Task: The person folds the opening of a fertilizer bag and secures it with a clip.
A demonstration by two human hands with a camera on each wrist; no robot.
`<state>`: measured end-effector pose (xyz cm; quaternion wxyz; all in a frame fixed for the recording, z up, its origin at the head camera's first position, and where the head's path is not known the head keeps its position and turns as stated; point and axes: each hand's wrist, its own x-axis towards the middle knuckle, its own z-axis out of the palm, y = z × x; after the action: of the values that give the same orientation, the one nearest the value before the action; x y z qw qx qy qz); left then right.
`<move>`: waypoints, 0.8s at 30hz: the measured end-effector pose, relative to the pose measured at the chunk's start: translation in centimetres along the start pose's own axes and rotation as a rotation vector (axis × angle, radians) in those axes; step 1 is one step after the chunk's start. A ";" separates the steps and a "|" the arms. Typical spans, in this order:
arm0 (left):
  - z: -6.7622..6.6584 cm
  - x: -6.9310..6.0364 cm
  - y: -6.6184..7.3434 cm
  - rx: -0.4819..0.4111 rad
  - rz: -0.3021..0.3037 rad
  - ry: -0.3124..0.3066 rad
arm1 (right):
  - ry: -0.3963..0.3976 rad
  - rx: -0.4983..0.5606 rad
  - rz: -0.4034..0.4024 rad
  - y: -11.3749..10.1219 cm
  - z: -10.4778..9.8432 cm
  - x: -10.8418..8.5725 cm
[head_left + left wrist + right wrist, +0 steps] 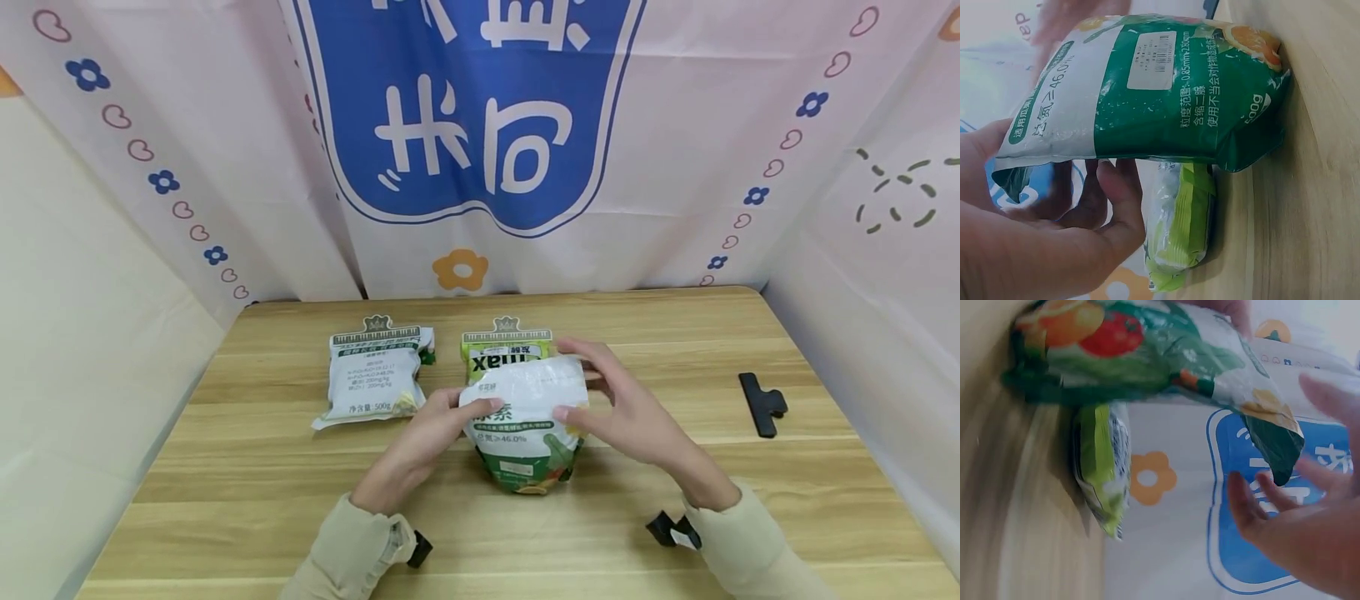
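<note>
A white and green fertilizer bag [525, 450] stands tilted on the table. My left hand [435, 425] holds its left upper side, thumb on the front and fingers behind, as the left wrist view [1104, 212] shows. The right hand [626, 412] is around the bag's upper right side, fingers spread. In the right wrist view, a gap shows between that hand [1310, 519] and the bag's top corner [1279, 456]. Just behind is a lime-green bag [480, 360] with a decorated clip [507, 335] along its top; the front bag hides its lower part.
On the left lies another white bag [372, 383], its top closed by a similar decorated clip [377, 337]. A black clip [762, 406] lies on the wooden table [247, 500] at the right. A printed curtain [645, 250] hangs behind the table.
</note>
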<state>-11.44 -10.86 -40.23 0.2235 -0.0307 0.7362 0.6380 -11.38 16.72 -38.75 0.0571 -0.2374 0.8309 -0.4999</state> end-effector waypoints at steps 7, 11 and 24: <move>-0.1 -0.5 0.2 0.137 0.213 0.095 | -0.035 -0.316 -0.263 -0.2 0.7 -0.5; -0.2 -0.9 0.5 0.334 0.380 0.136 | -0.064 -0.317 -0.229 -0.1 0.7 -0.5; -1.0 -1.4 0.5 0.753 0.716 0.007 | -0.167 -0.237 -0.200 0.4 0.7 0.1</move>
<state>-10.61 -12.05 -39.14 -0.0156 0.3036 0.8798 0.3655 -11.34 16.31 -39.42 0.0474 -0.3646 0.8487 -0.3800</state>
